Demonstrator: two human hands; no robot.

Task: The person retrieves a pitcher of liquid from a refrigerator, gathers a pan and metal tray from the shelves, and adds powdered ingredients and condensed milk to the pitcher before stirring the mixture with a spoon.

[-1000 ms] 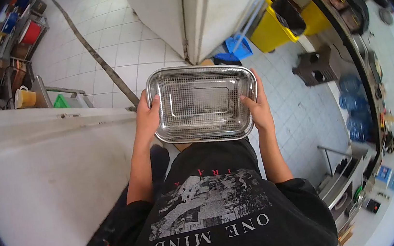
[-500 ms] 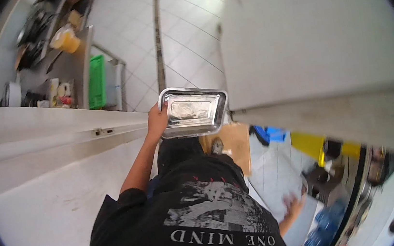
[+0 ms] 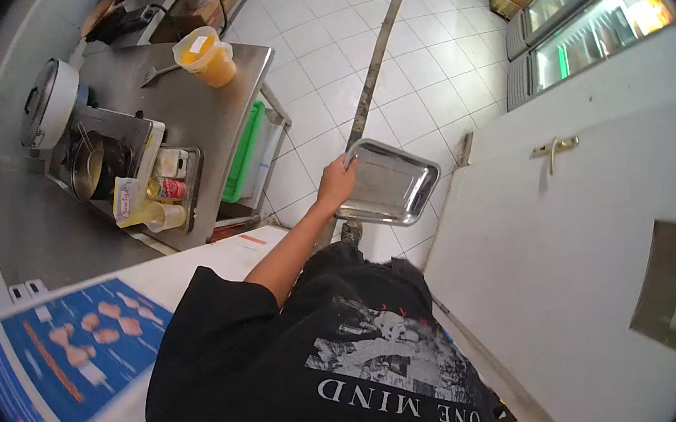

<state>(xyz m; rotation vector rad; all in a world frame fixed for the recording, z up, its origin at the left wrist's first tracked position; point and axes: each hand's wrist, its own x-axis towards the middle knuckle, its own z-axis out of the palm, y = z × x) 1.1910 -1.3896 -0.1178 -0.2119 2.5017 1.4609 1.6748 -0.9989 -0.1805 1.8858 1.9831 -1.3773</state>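
Note:
My left hand (image 3: 336, 182) grips a shiny metal tray (image 3: 389, 180) by its near left rim. The tray is rectangular with a rounded lip, and no contents show inside it. It is held out in front of my body, above the tiled floor, at a slight tilt. My right hand is out of view.
At the left, a steel worktable (image 3: 123, 81) bears an orange-filled tub (image 3: 208, 57), a stove (image 3: 97, 147), a lidded pot (image 3: 51, 104) and bottles. A green crate (image 3: 244, 155) sits beneath. A white door (image 3: 571, 209) stands at right, with glass-fronted fridges (image 3: 583, 20) beyond.
I have moved forward through the doorway, and the worktable and fridges now show more fully. The tray appears farther right in view, still in my left hand. My right hand has left view.

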